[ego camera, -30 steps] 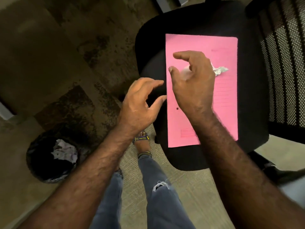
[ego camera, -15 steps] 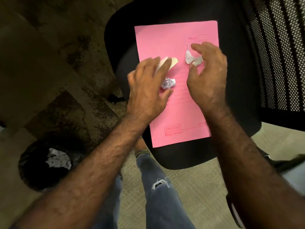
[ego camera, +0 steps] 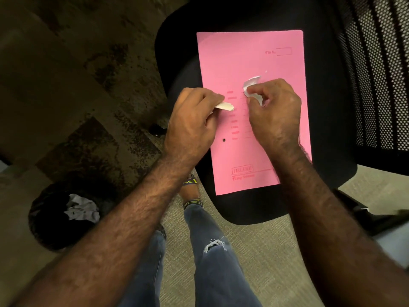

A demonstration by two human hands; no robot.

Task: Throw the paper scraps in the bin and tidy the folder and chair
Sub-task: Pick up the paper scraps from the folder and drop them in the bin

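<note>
A pink folder (ego camera: 250,54) lies flat on the black seat of an office chair (ego camera: 327,107). My left hand (ego camera: 190,122) rests at the folder's left edge, closed around a cream paper scrap (ego camera: 224,106) that sticks out past the fingers. My right hand (ego camera: 274,109) sits over the folder's middle, fingers pinched on a crumpled white paper scrap (ego camera: 252,85). A black bin (ego camera: 44,229) stands on the floor at lower left with crumpled paper (ego camera: 83,210) inside.
The chair's mesh backrest (ego camera: 376,74) rises at the right. Dark patterned carpet (ego camera: 77,85) covers the floor to the left, beige carpet lies below. My legs in jeans (ego camera: 212,251) and a sandalled foot (ego camera: 190,191) stand between bin and chair.
Both hands have closed on the scraps that lay loose on the folder. The small crumpled scrap under my left palm is out of sight now.
</note>
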